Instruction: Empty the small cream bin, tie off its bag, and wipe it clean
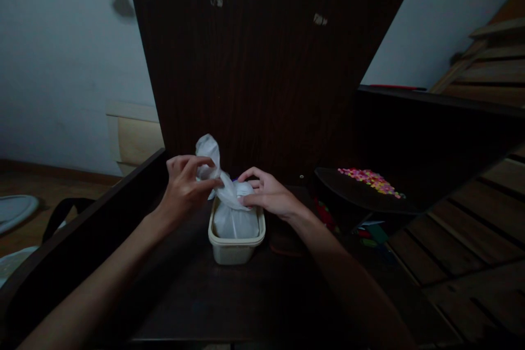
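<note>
A white plastic bag, its top twisted, sits inside a cream-coloured rectangular tub on the dark wooden surface. My left hand pinches the bag's twisted upper part, with a loose tuft of plastic rising above the fingers. On the other side, my right hand is closed on the bag near its neck, thumb and fingers bent around the plastic. What the bag contains cannot be made out through the plastic.
A dark wooden panel stands right behind the tub, and a raised dark edge runs along the left. At the right, a corner shelf bears many small pink and yellow pieces. Slatted wood lies beyond.
</note>
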Available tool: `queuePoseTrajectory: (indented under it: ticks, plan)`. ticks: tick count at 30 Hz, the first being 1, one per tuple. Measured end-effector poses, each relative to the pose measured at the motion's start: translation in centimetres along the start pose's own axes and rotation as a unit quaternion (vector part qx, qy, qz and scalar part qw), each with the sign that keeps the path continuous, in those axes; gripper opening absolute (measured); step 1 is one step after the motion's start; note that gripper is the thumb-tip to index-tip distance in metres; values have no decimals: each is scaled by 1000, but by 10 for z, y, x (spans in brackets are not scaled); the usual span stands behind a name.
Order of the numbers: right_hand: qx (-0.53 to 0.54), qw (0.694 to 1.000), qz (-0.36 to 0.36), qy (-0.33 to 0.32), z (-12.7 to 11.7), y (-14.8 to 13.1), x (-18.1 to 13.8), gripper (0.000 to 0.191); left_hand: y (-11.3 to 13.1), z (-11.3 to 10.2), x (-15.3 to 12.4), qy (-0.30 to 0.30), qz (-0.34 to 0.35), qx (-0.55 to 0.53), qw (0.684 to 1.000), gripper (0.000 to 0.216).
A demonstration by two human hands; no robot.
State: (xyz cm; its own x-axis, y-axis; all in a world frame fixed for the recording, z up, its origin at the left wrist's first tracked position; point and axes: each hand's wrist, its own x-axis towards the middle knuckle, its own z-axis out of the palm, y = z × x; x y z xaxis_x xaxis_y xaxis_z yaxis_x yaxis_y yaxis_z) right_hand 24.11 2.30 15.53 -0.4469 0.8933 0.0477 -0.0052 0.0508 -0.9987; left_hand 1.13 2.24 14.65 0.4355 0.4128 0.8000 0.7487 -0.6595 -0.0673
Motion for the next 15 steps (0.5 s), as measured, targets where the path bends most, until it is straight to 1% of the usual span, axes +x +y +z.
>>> queuePoseTrajectory:
  ticks: [2,5,8,10,12,15]
  plan:
    - [-16,1000,-20,13,3,1,3,44,0,13,3,-16,-43,-39,998,23]
    - [-35,998,-49,27,5,2,4,41,4,25,8,-73,-91,-171,978,28]
    - [-53,995,-80,19,4,2,3,40,11,28,14,-117,-134,-303,936,37]
    - [-63,993,-98,7,4,3,2,38,15,28,16,-138,-154,-372,905,37]
    - [-85,989,-119,6,4,5,2,35,17,30,18,-162,-168,-415,879,37]
    - [-153,976,-151,19,2,8,2,30,17,34,18,-208,-177,-459,846,42]
